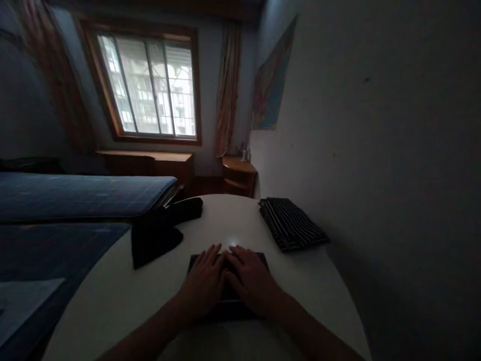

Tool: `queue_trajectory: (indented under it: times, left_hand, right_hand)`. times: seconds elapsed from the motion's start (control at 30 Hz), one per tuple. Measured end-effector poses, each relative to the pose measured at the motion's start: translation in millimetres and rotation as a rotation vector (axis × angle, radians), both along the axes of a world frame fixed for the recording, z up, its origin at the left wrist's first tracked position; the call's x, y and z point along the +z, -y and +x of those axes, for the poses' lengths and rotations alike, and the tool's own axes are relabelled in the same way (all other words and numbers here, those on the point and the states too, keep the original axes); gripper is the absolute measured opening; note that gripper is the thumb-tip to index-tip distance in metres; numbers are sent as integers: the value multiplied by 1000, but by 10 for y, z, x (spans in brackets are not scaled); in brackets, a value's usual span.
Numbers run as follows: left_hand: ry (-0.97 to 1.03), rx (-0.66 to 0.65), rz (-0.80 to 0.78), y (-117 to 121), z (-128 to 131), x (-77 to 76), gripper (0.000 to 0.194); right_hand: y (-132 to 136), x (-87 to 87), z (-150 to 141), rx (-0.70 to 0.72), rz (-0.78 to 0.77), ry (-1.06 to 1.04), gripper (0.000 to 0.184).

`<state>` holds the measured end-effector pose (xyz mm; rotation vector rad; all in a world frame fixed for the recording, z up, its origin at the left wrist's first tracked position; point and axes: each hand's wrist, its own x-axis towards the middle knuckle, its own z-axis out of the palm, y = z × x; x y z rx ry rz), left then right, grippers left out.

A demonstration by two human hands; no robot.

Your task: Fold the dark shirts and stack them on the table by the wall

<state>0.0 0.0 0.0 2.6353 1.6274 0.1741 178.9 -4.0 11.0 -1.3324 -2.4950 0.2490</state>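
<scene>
A dark, rectangular bundle that looks like folded cloth (233, 312) lies on the white round table (229, 215) in front of me. One pale line crosses it near its front edge. My left hand (205, 278) rests flat on its left half, fingers stretched forward. On the right half lies my right hand (250, 276), also flat with the fingers extended. Both hands meet near the middle, and neither grips anything. Most of the bundle's top is hidden beneath them. Dim light keeps its exact kind unclear.
A folded black cloth with white stripes (293, 223) lies at the table's right. Toward the left edge is a crumpled black garment (160, 235). Beds with blue covers (86, 195) stand to the left, and a wall (376, 175) runs along the right.
</scene>
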Motion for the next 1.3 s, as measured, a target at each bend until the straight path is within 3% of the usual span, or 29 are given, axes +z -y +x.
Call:
queue_trajectory:
  times: [0.1,0.2,0.5,0.67,0.77,0.87,0.97,1.1,1.3]
  left_hand:
    - [-21,12,2,-44,-44,-208,53]
    - [-25,62,33,-72,-87,-340,53]
    - [37,172,40,-96,-320,-497,54]
    - [151,264,7,-225,-611,-627,53]
    - [279,267,3,-319,-760,-623,50]
    - [426,184,28,-372,-830,-559,44]
    - [553,131,33,-375,-841,-501,34]
    - [672,172,-11,-360,-801,-462,27]
    - [689,166,-91,-521,-606,-360,22]
  right_hand:
    - [-46,-266,-70,-32,-51,19,59]
    - [-74,-396,-59,-95,-74,36,62]
    - [-41,-401,193,-285,-80,84,60]
    - [-56,-338,200,-280,-55,81,56]
    - [-178,-206,203,-260,-43,73,54]
    - [-346,-119,223,-198,-69,57,50]
    - [-460,-134,253,-168,-89,39,41]
    - [-483,-196,303,-209,-112,-37,32]
    - [-412,-173,466,-272,-216,-77,26]
